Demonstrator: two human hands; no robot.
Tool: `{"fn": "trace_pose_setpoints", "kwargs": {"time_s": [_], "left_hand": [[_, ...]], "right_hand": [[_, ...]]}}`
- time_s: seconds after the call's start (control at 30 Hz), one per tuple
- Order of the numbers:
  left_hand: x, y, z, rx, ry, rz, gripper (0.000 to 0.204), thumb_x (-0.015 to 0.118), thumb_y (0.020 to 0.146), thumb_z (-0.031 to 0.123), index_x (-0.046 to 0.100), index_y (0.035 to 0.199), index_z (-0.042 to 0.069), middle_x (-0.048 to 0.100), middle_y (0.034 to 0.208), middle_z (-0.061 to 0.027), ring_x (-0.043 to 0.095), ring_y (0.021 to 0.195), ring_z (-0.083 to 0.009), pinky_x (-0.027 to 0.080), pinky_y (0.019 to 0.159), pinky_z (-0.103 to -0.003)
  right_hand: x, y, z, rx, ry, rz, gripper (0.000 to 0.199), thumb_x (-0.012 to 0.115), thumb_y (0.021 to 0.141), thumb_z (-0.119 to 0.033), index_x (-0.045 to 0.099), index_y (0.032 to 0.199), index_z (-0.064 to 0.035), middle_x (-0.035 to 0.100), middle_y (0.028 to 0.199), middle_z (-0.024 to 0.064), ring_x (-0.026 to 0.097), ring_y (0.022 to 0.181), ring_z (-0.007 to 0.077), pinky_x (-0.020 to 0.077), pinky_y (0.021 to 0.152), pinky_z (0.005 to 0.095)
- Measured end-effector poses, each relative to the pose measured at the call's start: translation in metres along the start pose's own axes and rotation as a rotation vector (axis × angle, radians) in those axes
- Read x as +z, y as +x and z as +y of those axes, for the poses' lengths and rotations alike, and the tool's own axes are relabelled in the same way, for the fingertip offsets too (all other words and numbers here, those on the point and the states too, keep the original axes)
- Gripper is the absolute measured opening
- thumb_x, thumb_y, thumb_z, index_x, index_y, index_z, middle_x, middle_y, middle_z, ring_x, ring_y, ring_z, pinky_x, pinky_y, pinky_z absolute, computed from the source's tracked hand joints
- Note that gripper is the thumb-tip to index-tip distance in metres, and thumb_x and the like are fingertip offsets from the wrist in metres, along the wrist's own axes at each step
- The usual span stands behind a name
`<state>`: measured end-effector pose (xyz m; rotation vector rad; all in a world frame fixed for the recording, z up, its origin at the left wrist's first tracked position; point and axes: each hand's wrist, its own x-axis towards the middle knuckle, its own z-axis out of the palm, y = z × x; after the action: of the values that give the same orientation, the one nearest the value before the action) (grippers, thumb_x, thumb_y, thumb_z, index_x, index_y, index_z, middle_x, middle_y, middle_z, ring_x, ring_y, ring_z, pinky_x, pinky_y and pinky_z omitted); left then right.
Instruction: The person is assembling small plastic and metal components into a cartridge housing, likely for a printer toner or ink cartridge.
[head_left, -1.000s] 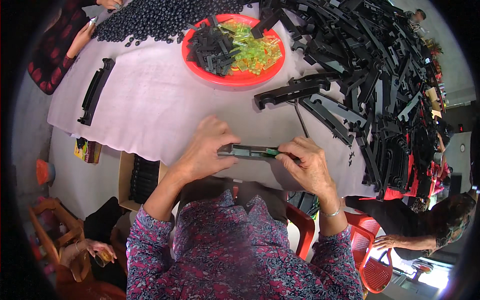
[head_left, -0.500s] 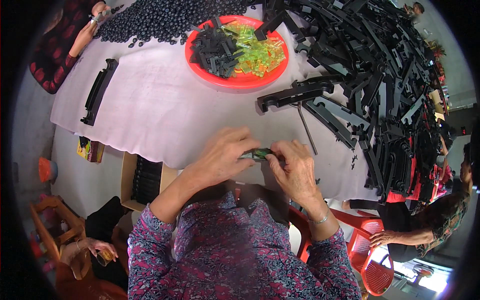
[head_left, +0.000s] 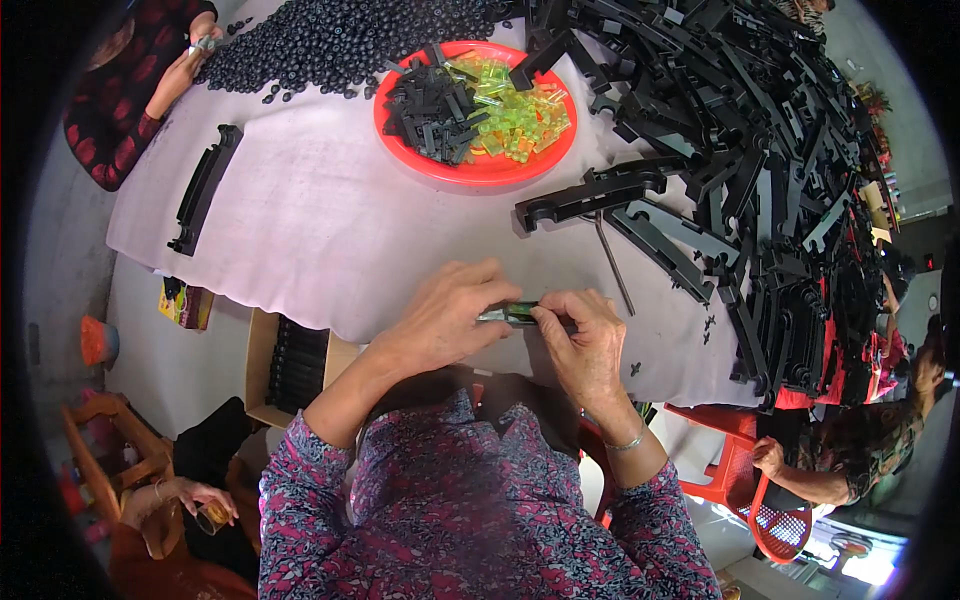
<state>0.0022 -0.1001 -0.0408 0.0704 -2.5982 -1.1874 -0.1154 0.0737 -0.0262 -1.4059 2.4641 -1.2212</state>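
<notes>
In front of my chest, at the near edge of the table, both my hands pinch a small dark piece with a clear green insert (head_left: 519,314). My left hand (head_left: 447,310) grips its left end between thumb and fingers. The thumb and forefinger of my right hand (head_left: 580,338) press on its right end. Beyond them stands a red plate (head_left: 478,178), with small black clips (head_left: 425,112) on its left side and yellow-green clear vials (head_left: 520,110) on its right. Fingers partly cover the held piece.
Long black plastic frames (head_left: 750,170) form a large heap at the right. A thin metal rod (head_left: 614,262) lies beside it. One black frame (head_left: 205,190) lies far left; small black round parts (head_left: 340,45) spread at the back. A carton (head_left: 262,365) stands below the left edge. Other people sit nearby.
My hands stay nearly in place, and more of the held piece's green insert shows between the fingers. At the right, a person and the red chair have shifted.
</notes>
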Motion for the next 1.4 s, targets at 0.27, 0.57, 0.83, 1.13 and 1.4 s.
{"fn": "trace_pose_setpoints", "kwargs": {"time_s": [0.27,0.57,0.83,1.13,1.4], "left_hand": [[-0.008,0.009,0.005,-0.093,-0.086,-0.105,0.03,0.074,0.085,0.022,0.072,0.107,0.002,0.061,0.097,-0.0135,0.062,0.093,-0.0347,0.048,0.081,-0.044],[-0.004,0.033,-0.012,-0.023,-0.01,-0.275,0.024,0.068,0.089,0.023,0.075,0.108,0.01,0.063,0.095,-0.012,0.064,0.091,-0.0361,0.049,0.077,-0.045],[-0.001,0.026,-0.005,-0.009,0.026,-0.192,0.02,0.069,0.087,0.017,0.074,0.103,0.006,0.064,0.094,-0.0146,0.064,0.091,-0.039,0.05,0.076,-0.047],[0.004,0.023,-0.011,0.019,0.011,-0.127,0.013,0.071,0.085,0.013,0.072,0.095,0.005,0.062,0.087,-0.0125,0.064,0.085,-0.0376,0.048,0.071,-0.047],[0.001,0.023,-0.004,-0.032,0.026,-0.157,0.017,0.065,0.085,0.012,0.072,0.095,0.001,0.065,0.096,-0.0174,0.064,0.094,-0.0402,0.049,0.081,-0.05]], "right_hand": [[0.002,-0.003,-0.004,-0.007,-0.056,0.013,0.006,0.073,0.084,-0.009,0.067,0.085,-0.0072,0.064,0.076,0.0076,0.058,0.073,0.0289,0.0397,0.072,0.0419],[0.003,0.002,-0.003,-0.025,-0.104,0.032,0.01,0.076,0.083,-0.012,0.068,0.083,-0.0066,0.063,0.069,0.0088,0.058,0.068,0.0283,0.043,0.068,0.0415],[0.001,-0.001,-0.005,-0.115,-0.163,0.025,0.007,0.077,0.083,-0.01,0.072,0.084,-0.0055,0.065,0.072,0.011,0.06,0.069,0.0305,0.0452,0.068,0.0419],[-0.019,-0.003,-0.003,0.021,0.069,-0.093,0.017,0.075,0.082,-0.007,0.069,0.097,-0.0018,0.062,0.082,0.0118,0.062,0.076,0.0324,0.049,0.075,0.0416],[-0.008,-0.004,0.004,-0.335,0.022,-0.079,0.035,0.079,0.074,-0.001,0.068,0.107,-0.0019,0.065,0.095,0.01,0.06,0.084,0.0286,0.0502,0.076,0.0392]]}}
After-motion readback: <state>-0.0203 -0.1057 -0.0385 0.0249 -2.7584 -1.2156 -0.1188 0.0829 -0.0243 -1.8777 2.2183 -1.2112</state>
